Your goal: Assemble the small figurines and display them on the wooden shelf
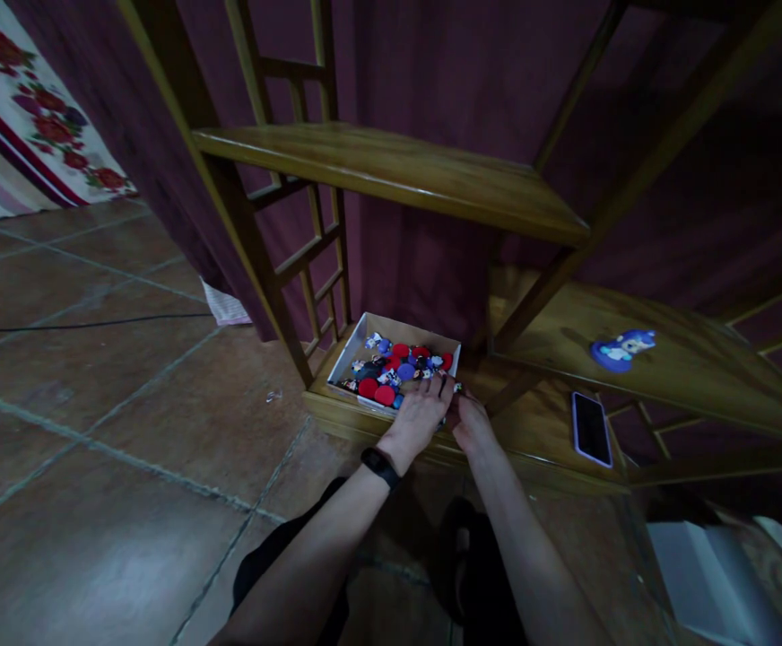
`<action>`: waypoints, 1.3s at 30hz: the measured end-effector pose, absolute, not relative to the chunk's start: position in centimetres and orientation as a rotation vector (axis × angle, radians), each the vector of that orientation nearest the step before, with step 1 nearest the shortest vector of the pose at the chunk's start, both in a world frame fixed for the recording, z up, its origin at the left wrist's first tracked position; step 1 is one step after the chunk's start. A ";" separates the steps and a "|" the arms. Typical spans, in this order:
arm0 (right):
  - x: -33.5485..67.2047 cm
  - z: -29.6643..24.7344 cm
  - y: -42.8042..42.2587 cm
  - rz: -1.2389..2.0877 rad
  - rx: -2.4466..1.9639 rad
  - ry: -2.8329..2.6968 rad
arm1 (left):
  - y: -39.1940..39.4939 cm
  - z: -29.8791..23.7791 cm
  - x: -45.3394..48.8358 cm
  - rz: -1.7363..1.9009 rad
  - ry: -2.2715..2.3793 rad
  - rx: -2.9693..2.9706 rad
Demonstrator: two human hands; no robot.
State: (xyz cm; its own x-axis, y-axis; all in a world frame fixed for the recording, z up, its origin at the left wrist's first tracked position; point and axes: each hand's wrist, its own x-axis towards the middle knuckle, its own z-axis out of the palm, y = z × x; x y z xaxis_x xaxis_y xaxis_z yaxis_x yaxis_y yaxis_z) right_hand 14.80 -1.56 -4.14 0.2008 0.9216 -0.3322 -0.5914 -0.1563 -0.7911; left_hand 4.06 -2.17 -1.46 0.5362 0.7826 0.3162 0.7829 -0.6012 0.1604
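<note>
A shallow white box (352,348) sits on the lowest wooden shelf (539,431), filled with several small red, blue and white toy pieces (397,363). My left hand (419,414), with a black band on the wrist, reaches into the box's near right corner, fingers stretched over the pieces. My right hand (473,422) lies just right of the box at its corner, fingers curled; what it holds is hidden.
A phone (591,429) lies face up on the lowest shelf to the right. A blue and white figure (621,349) rests on the middle shelf (700,359). A higher shelf (391,170) juts out above. Brown tiled floor (95,404) spreads left; a white box (707,565) sits lower right.
</note>
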 end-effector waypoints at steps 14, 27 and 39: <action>15.0 -4.5 -1.7 1.377 -1.117 -0.460 | -2.2 -1.3 3.8 -0.625 -1.448 -2.820; 14.9 -3.3 -1.8 1.404 -1.076 -0.538 | 1.2 -3.5 3.2 -1.741 -2.281 -2.790; 14.8 -1.8 -2.2 1.359 -1.109 -0.461 | 1.5 -2.9 3.0 -3.067 -2.506 -2.427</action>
State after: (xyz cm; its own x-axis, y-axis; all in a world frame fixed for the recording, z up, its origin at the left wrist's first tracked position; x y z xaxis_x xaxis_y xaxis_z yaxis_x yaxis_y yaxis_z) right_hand 14.83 -2.19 -1.82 0.2234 0.9202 -0.3214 -0.5344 -0.1602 -0.8299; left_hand 2.96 1.46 -2.88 0.2242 0.9596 -0.1700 -0.3580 0.2434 0.9014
